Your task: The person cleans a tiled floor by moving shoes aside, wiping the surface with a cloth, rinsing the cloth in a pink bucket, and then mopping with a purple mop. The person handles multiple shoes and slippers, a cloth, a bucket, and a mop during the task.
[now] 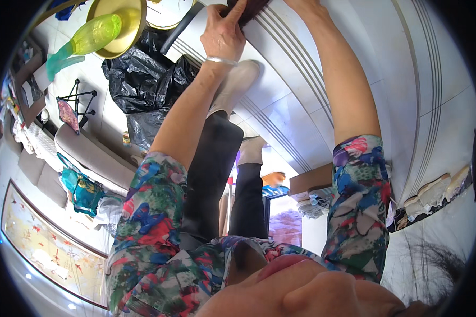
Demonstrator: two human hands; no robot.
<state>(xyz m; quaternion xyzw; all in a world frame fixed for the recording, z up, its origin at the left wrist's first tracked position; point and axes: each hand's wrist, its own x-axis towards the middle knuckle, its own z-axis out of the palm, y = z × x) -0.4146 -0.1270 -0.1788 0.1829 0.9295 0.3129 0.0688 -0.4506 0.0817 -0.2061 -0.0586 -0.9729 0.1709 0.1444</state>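
My left hand (225, 35), wearing a bangle, is at the top edge with its fingers around a dark reddish-brown, hair-like bundle (250, 12). Most of that bundle is cut off by the frame. My right hand (306, 4) reaches up over the pale stair treads, and only its wrist side shows; its fingers are out of view. Left of my left hand, a long dark bar (181, 28) lies slanted. Beside my left forearm is a crumpled black plastic bag (139, 79). A yellow-green spray bottle (97, 33) rests across a gold-coloured basin (133, 41).
White tiled steps with dark grooved lines (289, 43) rise to the right. My shoe (238, 85) stands on one. A folding stool (77, 101), a grey sofa (91, 156) and a teal bag (81, 190) are at the left. Shoes (315, 202) stand at lower right.
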